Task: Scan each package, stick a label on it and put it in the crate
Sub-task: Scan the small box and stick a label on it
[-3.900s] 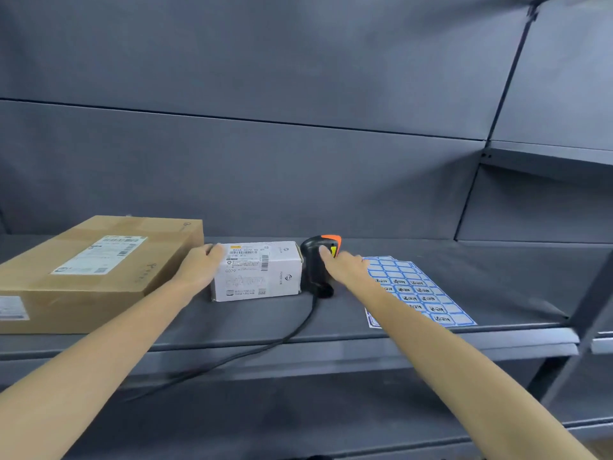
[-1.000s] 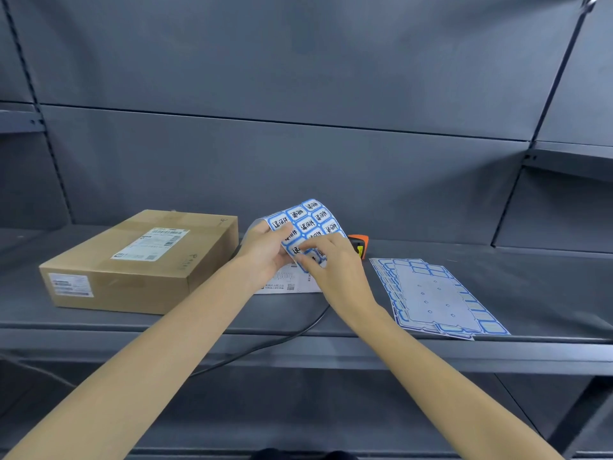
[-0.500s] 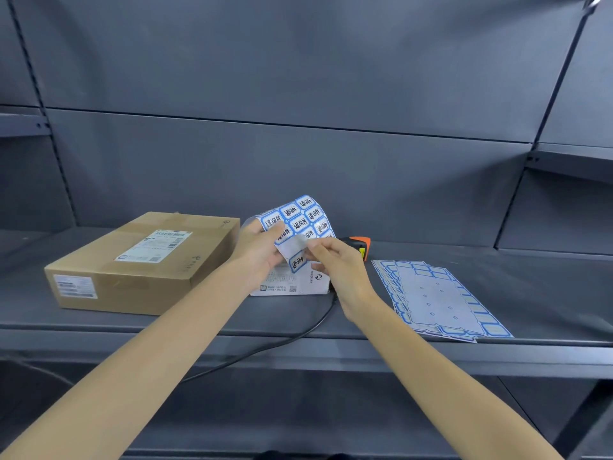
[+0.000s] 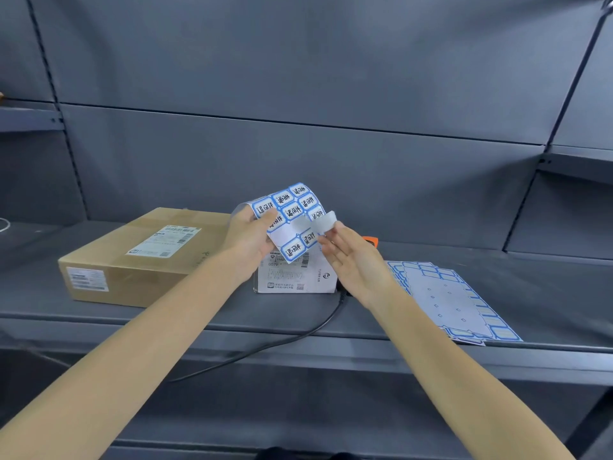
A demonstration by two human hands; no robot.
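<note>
My left hand [image 4: 249, 239] grips a curled sheet of blue-bordered labels [image 4: 288, 214] above the shelf. My right hand [image 4: 354, 260] pinches one peeled label [image 4: 326, 221], its white back showing, just right of the sheet. Below both hands a small white package [image 4: 295, 277] with printed barcodes lies on the grey shelf [image 4: 232, 322]. A large brown cardboard box [image 4: 142, 257] with a shipping label sits to its left. Only the orange tip of the scanner [image 4: 372, 241] shows behind my right hand; its black cable [image 4: 298, 336] runs off the shelf front.
Used label sheets [image 4: 454, 298] lie fanned on the shelf at the right, near its front edge. A dark back panel closes the shelf behind. Another shelf level lies below. No crate is in view.
My left hand picked up a label sheet and my right hand left the scanner. In the last half second my right hand peeled one label off and drew it right.
</note>
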